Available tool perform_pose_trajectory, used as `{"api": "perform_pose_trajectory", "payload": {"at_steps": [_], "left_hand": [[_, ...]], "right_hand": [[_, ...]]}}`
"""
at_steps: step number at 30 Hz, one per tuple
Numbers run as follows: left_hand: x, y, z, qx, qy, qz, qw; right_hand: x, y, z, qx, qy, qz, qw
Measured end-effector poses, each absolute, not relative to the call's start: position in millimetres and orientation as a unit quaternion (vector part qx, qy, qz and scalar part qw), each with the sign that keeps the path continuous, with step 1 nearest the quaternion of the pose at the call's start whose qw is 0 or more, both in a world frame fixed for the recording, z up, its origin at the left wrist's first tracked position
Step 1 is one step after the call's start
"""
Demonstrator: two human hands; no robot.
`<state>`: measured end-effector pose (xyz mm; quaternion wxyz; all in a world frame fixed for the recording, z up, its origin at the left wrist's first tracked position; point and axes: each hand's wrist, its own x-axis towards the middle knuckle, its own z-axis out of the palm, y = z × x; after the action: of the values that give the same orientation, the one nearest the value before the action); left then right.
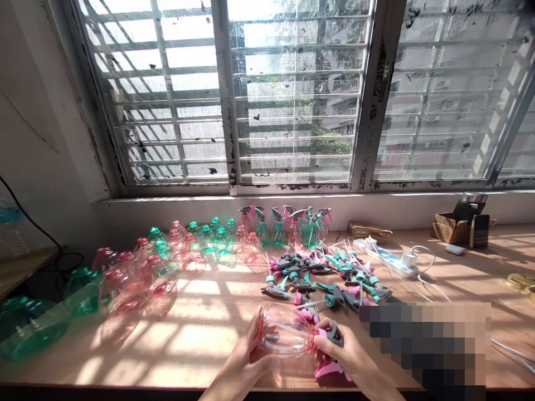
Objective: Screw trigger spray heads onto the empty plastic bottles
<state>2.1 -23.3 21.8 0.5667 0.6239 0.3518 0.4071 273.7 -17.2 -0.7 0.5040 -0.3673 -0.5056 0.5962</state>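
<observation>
A clear pink spray bottle [286,334] lies on its side above the table's front edge, its base toward the left. My left hand [253,345] is closed around the base end. At the neck, my right hand [338,348] grips the pink and grey spray head [321,332], whose thin tube runs inside the bottle. A pink trigger part [330,368] shows just below my right hand. Beyond the bottle lies a pile of loose spray heads [309,262] in grey with pink or teal.
Open pink bottles [121,292] and green bottles [83,292] stand at the left and back. Several bottles with spray heads [278,228] stand under the window. A power strip [387,259], cables and a cardboard box [449,228] are at right. A blurred patch hides part of the right side.
</observation>
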Motion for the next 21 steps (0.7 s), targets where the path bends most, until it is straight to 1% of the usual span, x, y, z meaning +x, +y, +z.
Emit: {"api": "perform_pose_trajectory", "payload": {"at_steps": [4,7,12,17,21], "left_hand": [[1.3,-19.2,15.8,0.631,0.326,0.4,0.579],[3.0,-18.0,11.6,0.625,0.299,0.421,0.586],[3.8,-24.0,19.4,0.607,0.323,0.424,0.59],[3.1,-27.4,24.2,0.607,0.335,0.402,0.599],[5.6,-24.9,19.1,0.612,0.312,0.417,0.595]], "right_hand": [[274.0,-16.2,0.3,-0.379,-0.51,0.595,0.492],[275.6,-15.7,-1.6,-0.389,-0.513,0.584,0.494],[277.3,-15.7,-5.6,-0.421,-0.532,0.534,0.504],[275.2,-13.9,-3.6,-0.38,-0.513,0.584,0.501],[274.1,-13.5,-1.9,-0.37,-0.506,0.594,0.504]]}}
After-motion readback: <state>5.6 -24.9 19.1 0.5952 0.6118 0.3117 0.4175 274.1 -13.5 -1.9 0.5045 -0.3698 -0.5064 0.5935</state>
